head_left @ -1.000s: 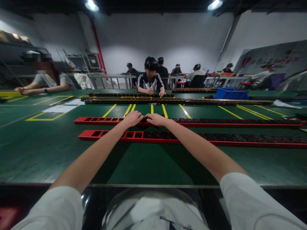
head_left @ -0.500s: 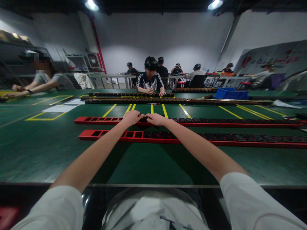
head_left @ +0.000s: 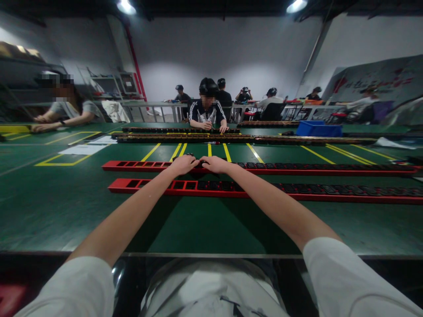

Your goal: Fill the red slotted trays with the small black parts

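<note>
Two long red strips lie across the green table, the far strip [head_left: 330, 172] and the near strip [head_left: 122, 190]. Black square parts fill their right portions, and slots at their left ends are open. My left hand [head_left: 184, 164] is closed at the far strip, with a black part showing just behind its fingers. Beside it, my right hand [head_left: 215, 164] is closed on a small black part [head_left: 200, 163] at the same strip. The fingertips of both hands almost meet there. What my left fingers hold is hidden.
Farther back lie dark long strips [head_left: 185, 138] and a blue bin [head_left: 319, 128]. White papers [head_left: 81, 149] lie at the left. Across the table a person [head_left: 208, 112] works with both hands. Another person [head_left: 71, 108] sits at the left.
My left hand has shifted slightly down, uncovering a black part behind its fingers. My right hand has hardly moved. The person at the left has drawn their arms to the right.
</note>
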A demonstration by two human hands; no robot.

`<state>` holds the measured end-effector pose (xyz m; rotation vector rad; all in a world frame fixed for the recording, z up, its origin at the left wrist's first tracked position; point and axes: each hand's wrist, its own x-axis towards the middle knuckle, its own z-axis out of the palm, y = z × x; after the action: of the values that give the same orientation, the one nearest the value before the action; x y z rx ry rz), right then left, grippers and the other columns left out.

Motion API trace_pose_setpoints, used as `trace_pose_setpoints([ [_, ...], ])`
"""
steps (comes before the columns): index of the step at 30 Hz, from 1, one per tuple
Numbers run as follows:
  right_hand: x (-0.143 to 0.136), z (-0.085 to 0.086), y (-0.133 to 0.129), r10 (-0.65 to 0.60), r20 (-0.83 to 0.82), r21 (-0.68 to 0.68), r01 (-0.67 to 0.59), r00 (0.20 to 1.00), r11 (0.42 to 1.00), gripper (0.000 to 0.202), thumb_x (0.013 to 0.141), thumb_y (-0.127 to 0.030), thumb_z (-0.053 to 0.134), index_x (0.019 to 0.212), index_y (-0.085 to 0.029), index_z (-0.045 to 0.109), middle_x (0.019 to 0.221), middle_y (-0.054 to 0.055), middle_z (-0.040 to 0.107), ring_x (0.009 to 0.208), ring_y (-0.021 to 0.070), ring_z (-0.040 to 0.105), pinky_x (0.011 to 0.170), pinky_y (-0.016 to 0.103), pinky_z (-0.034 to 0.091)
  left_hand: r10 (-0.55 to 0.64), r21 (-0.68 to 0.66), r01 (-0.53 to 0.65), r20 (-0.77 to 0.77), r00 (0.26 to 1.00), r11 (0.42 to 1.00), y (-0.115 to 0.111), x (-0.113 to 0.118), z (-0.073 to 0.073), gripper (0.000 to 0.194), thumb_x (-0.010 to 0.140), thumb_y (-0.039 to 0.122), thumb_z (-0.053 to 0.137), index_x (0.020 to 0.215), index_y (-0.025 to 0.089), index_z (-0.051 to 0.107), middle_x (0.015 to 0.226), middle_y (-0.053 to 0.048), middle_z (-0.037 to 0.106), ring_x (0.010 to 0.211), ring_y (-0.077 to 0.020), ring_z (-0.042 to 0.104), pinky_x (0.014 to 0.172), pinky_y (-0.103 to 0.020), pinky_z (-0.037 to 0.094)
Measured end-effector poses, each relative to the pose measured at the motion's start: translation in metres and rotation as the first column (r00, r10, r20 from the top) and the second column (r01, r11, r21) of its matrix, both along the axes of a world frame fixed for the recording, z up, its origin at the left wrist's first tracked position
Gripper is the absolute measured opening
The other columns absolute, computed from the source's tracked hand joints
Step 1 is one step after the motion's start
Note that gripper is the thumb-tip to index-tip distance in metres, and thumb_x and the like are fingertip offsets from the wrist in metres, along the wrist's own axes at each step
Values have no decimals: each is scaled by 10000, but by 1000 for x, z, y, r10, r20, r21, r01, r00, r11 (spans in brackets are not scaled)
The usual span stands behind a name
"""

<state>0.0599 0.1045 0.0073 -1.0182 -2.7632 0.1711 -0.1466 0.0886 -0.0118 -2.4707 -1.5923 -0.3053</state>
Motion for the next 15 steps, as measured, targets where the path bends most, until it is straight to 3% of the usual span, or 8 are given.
trace_pose_setpoints([
  [15,1,5,-6,-9,-51,-41,7,999,999,283,978,-278,529,1231,-199,630,1204,93,718,1030,228,675,867,284,492,-60,-60,67,113,992,996,8,-6,-9,485,1009,444,273,967,185,681,1039,-105,713,961,-242,651,861,-344,472],
])
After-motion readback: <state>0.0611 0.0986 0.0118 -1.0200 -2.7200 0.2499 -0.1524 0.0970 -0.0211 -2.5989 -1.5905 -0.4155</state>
